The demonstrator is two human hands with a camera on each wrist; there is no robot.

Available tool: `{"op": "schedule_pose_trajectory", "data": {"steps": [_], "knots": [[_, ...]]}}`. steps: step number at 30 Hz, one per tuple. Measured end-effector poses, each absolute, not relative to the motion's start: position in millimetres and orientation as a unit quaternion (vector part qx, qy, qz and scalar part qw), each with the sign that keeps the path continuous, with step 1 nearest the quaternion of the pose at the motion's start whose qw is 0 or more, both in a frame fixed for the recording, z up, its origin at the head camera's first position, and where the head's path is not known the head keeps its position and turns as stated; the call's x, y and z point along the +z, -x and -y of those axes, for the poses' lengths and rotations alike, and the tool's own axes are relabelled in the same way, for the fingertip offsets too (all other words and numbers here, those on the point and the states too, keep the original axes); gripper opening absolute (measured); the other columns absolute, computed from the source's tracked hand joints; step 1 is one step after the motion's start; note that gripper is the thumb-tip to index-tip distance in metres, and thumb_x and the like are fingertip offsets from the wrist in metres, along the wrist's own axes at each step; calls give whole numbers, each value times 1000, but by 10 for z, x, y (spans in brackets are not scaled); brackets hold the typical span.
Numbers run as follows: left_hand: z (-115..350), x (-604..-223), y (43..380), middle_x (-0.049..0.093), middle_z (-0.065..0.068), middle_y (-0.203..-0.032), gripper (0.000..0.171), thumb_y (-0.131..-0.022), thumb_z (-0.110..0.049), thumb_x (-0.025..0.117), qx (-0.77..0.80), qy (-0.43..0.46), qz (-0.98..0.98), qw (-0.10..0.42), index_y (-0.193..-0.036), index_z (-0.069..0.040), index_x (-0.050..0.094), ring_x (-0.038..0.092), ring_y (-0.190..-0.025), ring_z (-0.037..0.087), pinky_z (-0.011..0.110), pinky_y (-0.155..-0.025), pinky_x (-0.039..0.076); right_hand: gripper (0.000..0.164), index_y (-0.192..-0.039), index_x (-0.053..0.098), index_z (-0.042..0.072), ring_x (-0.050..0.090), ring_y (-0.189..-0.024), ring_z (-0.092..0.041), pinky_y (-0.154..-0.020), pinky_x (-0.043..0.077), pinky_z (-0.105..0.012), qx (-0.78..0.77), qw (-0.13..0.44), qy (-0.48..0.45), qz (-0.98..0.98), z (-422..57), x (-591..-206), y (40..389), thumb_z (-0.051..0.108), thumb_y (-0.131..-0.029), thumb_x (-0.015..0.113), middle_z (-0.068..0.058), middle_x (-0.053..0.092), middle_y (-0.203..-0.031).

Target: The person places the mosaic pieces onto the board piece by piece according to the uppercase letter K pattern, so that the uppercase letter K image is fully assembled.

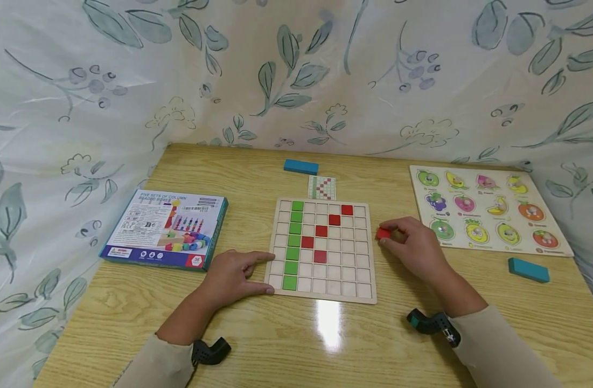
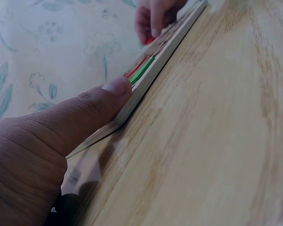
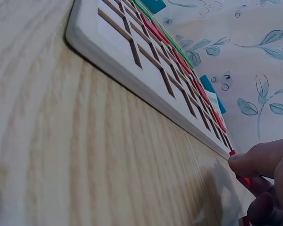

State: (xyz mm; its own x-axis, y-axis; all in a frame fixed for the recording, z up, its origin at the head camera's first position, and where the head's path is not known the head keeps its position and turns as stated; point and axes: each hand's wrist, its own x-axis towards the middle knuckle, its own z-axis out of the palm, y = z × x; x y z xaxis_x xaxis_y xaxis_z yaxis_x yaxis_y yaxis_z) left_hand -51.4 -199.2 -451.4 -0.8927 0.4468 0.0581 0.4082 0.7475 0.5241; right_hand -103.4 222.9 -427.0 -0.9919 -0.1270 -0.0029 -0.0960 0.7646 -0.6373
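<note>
A wooden grid board lies flat on the table. Green square tiles fill its second column from the left, and several red tiles form a diagonal with one more below its lower end. My left hand touches the board's left edge with extended index finger and thumb. Just off the board's right side, my right hand pinches a red tile between thumb and fingers. In the right wrist view, another bit of red shows lower by the curled fingers; what it belongs to is partly hidden.
A small pattern card and a blue block lie beyond the board. At left is a boxed bead toy. A fruit puzzle board and a second blue block are at right. Patterned cloth hangs behind.
</note>
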Motion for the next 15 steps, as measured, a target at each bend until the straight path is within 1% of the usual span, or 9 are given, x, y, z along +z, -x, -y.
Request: {"op": "schedule_pose_trajectory", "data": {"steps": [7,11,15], "knots": [[1996,-4514,510,32,-21,-60,68,-77,-58,92,272,-227,-934,39,-135,-26,75,24,-59,1,33,-70,31,28,-123,77,9,53,-81,-23,-66,44,-31,-343,30,62,-937,-2205,-4258,992,15,-96,82,-12,68,-119],[1993,-4506,512,32,-21,-60,68,-77,-59,91,271,-227,-935,41,-135,-26,75,24,-59,1,33,-70,31,28,-123,76,10,53,-80,-23,-65,44,-29,-350,40,64,-934,-2180,-4253,958,14,-96,82,-10,67,-117],[1991,-4498,514,32,-20,-60,68,-77,-59,91,271,-226,-935,41,-135,-26,75,24,-59,1,33,-70,31,29,-123,77,12,53,-81,-23,-68,45,-31,-346,44,73,-934,-2139,-4259,931,14,-95,83,-8,69,-118]]}}
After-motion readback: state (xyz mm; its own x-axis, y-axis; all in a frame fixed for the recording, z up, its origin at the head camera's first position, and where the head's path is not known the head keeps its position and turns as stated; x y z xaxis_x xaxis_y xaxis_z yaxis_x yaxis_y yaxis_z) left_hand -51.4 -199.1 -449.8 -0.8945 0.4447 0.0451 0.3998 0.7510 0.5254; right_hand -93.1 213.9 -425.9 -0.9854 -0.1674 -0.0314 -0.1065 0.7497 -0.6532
